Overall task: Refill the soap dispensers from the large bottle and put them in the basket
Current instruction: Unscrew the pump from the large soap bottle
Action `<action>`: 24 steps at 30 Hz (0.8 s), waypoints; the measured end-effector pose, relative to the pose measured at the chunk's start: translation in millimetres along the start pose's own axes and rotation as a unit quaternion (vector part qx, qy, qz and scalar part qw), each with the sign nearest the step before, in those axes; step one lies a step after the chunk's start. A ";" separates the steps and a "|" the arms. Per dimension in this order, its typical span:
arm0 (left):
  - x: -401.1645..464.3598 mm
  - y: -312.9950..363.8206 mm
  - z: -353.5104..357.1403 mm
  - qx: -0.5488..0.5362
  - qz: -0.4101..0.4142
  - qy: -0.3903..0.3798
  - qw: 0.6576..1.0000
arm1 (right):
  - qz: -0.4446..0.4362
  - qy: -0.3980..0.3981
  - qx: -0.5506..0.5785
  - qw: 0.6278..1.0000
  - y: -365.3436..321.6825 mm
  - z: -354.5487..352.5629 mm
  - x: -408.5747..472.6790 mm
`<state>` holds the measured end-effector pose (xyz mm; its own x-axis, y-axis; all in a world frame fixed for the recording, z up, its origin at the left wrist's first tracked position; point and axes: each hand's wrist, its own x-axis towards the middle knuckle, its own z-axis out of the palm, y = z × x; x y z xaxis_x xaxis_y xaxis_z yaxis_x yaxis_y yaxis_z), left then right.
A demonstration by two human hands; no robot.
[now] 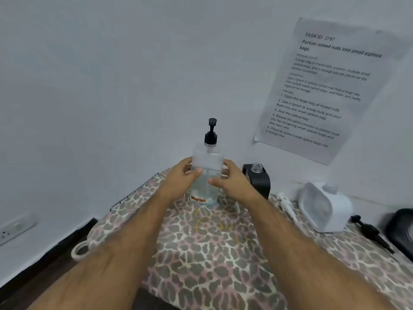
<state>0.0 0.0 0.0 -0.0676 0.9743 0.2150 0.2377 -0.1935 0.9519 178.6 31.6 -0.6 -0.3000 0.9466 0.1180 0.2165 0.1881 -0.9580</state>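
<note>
near edge: two bare forearms reaching forward over a leopard-print tabletop (207,253). tape roll (80,250) off the cloth's left edge, well left of the bottle. further in: left hand (182,176) and right hand (232,179) curled round the clear bottle (207,166) from either side, thumbs across its front, gripping it. bottle upright on the tabletop, black pump (211,132) on top, partly filled with clear liquid, orange label low on its front. right of the bottle: black dispenser (260,179) with open clear neck, just behind the right hand. further right: loose white pump (287,206) lying flat, then white dispenser (325,208) with open neck, then loose black pump (371,232) lying flat. dark object (402,229) at the far right edge, too cropped to tell. behind the bottle: pale wall, printed sheet (324,90) taped up to its right. wire rack (136,190) edge left of the bottle.
</note>
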 end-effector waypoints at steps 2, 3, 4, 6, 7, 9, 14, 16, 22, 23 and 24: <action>-1.8 0.9 1.6 0.001 0.013 0.015 1.000 | -0.013 0.029 -0.015 0.999 -0.3 4.9 -2.4; -2.3 -2.3 1.3 -0.001 0.020 0.018 1.000 | -0.018 0.040 -0.018 0.999 0.6 6.9 -4.8; -5.9 -0.5 1.2 -0.003 0.019 0.022 1.000 | -0.019 0.049 -0.015 0.999 1.5 8.5 -6.7; -9.4 -0.7 3.0 0.000 0.022 0.023 1.000 | -0.019 0.050 -0.010 0.999 2.0 6.8 -11.7; -12.5 1.0 4.7 0.000 0.027 0.021 0.999 | -0.020 0.048 -0.008 0.999 2.0 4.0 -15.4; -22.2 6.0 8.9 -0.003 0.024 0.020 1.000 | -0.025 0.040 -0.011 0.999 1.0 -2.1 -24.9; -53.3 20.4 23.9 -0.021 0.026 0.004 0.999 | -0.044 0.047 -0.025 0.998 -5.6 -18.9 -65.6; -68.1 28.5 31.1 -0.022 0.031 -0.003 0.999 | -0.046 0.052 -0.022 0.997 -7.9 -26.2 -85.6; -114.2 48.1 55.2 -0.035 0.038 -0.034 0.998 | -0.050 0.060 -0.035 0.996 -8.5 -49.0 -143.8; -120.0 48.6 58.7 -0.037 0.042 -0.039 0.998 | -0.052 0.062 -0.037 0.996 -7.2 -51.8 -151.4; -126.7 50.5 62.7 -0.038 0.045 -0.044 0.997 | -0.053 0.065 -0.037 0.996 -5.9 -54.8 -159.6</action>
<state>81.3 -126.0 7.1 0.0366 0.9582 0.2836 0.1652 -0.2857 0.9440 276.1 -106.2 0.5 -0.2036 0.9454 0.2543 0.2594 0.3026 -0.9172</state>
